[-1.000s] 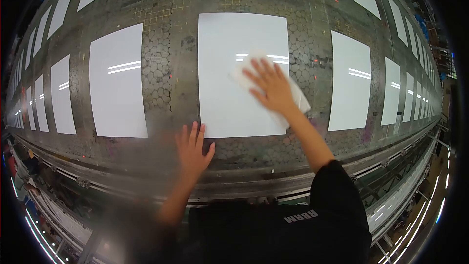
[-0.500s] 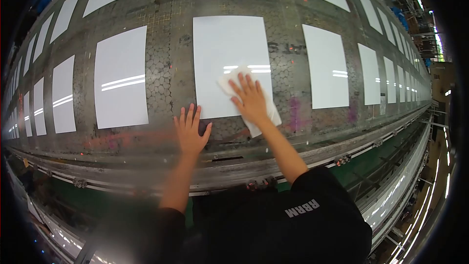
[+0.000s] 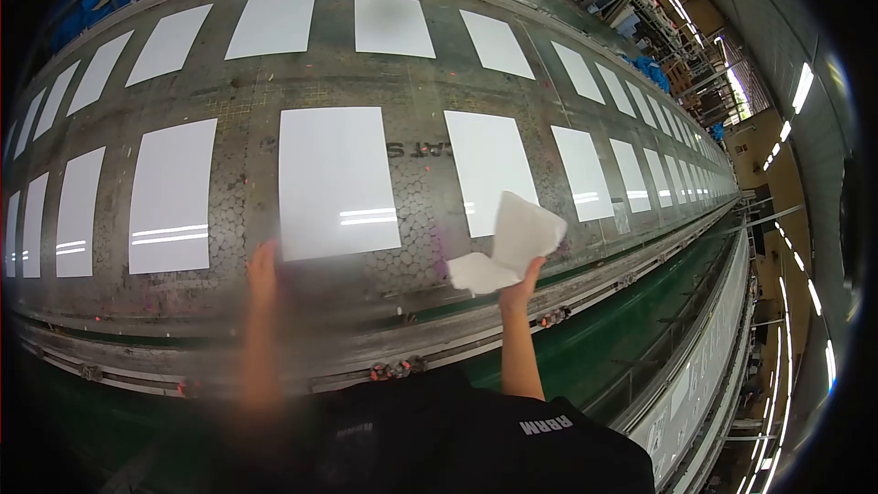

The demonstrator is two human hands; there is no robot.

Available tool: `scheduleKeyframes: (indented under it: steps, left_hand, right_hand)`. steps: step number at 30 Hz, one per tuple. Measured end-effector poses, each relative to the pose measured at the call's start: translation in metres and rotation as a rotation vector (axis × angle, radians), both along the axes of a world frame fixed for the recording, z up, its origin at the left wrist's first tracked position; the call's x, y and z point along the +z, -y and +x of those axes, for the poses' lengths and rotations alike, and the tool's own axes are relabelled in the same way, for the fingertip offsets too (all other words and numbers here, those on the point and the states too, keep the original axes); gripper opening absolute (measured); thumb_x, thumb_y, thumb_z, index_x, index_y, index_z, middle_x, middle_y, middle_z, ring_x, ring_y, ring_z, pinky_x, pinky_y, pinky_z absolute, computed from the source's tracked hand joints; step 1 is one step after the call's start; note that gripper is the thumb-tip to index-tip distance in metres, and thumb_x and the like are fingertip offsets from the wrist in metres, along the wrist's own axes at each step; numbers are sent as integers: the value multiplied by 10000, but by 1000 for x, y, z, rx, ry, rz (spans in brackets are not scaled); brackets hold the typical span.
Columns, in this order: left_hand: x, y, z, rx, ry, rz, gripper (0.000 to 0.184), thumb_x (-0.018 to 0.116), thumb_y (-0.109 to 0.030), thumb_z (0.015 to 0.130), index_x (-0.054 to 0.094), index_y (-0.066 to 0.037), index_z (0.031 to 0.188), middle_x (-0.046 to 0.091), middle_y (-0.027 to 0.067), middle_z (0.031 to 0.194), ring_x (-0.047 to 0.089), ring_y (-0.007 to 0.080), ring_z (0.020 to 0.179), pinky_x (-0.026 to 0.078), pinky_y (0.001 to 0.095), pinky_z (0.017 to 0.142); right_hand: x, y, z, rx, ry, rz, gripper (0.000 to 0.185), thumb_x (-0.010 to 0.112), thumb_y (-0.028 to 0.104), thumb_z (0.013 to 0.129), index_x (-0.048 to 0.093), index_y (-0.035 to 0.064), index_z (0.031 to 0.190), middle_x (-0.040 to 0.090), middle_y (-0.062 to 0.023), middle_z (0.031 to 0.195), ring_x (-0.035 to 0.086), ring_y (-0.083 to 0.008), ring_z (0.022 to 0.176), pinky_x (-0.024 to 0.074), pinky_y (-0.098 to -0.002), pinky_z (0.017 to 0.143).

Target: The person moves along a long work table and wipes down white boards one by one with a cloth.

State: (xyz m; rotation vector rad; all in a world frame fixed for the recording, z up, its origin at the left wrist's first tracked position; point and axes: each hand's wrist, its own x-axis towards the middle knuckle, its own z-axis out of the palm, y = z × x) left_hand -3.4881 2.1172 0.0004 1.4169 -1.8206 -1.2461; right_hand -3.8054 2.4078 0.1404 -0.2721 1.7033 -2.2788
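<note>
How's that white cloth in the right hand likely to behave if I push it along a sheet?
The white cloth is probably floppy, as it bends into two flaps at the right hand. It seems light: that one hand holds it up. Against a white sheet showing bright reflections, it may slide easily.

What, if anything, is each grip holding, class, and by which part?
The right grip holds a white cloth by its lower edge. Whether the blurred left grip holds anything cannot be told.

Right hand (image 3: 520,293) and cloth (image 3: 529,230) now off the white sheet (image 3: 331,169)
</note>
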Motion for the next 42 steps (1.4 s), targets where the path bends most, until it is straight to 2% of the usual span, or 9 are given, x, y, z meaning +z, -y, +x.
scheduleKeyframes:
  steps: [6,11,14,17,22,28,31,35,42]
  left_hand:
    - [39,-80,-145,9,-96,-90,355,565,-295,937,603,-15,1153,621,125,1127,565,246,1098,405,334,965]
    - [59,-175,-273,-397,-157,-88,426,611,-305,890,542,-46,1221,524,163,1264,478,312,1205,352,392,1026]
    - [45,-196,-320,-326,57,-243,447,610,-296,879,521,-50,1242,451,173,1342,394,351,1274,267,516,1068]
    - [28,-211,-351,-234,225,-337,455,598,-288,876,499,-93,1274,381,171,1393,303,362,1329,123,682,1046]
    - [11,-218,-355,-209,308,-505,480,618,-362,858,520,-133,1268,393,149,1393,295,338,1346,86,646,1085]
    - [17,-219,-358,-199,339,-461,518,641,-420,830,534,-157,1263,394,128,1399,291,319,1355,73,631,1097]
    - [19,-218,-358,-207,360,-450,521,642,-423,828,534,-163,1266,390,123,1404,292,319,1355,73,626,1100]
    - [19,-218,-358,-206,368,-453,526,646,-425,822,536,-166,1267,389,118,1408,296,318,1352,77,622,1101]
    - [23,-219,-359,-189,360,-462,504,648,-411,822,554,-168,1254,404,117,1399,322,318,1335,90,617,1100]
  right_hand:
    - [28,-28,-110,57,203,-165,647,380,534,969,359,59,1407,470,-102,1366,491,-275,1210,408,-408,996]
    - [29,29,-193,635,593,-600,606,422,496,958,429,43,1360,537,-131,1296,566,-295,1109,471,-417,939]
    - [-8,52,-235,708,720,-393,521,503,408,947,482,36,1311,598,-124,1197,599,-266,1038,487,-400,897]
    - [-97,50,-288,531,321,149,374,595,217,904,539,17,1215,638,-99,1104,619,-216,969,500,-361,840]
    - [-105,33,-333,358,280,297,340,623,-21,771,564,13,1103,636,-42,1007,611,-160,939,474,-293,829]
    - [-80,19,-314,583,-206,226,396,574,-86,702,576,40,1078,614,-54,1062,582,-193,1032,454,-306,881]
    - [-74,-1,-306,924,-952,573,444,561,-91,650,607,100,1048,595,-80,1113,554,-271,1106,418,-351,975]
    - [-61,-6,-292,1307,-1019,729,441,608,-5,684,633,157,1093,487,-133,1336,404,-340,1311,281,-475,1102]
    - [-100,38,-238,707,-1059,939,654,530,363,892,320,115,1459,220,-193,1527,198,-362,1415,146,-527,1132]
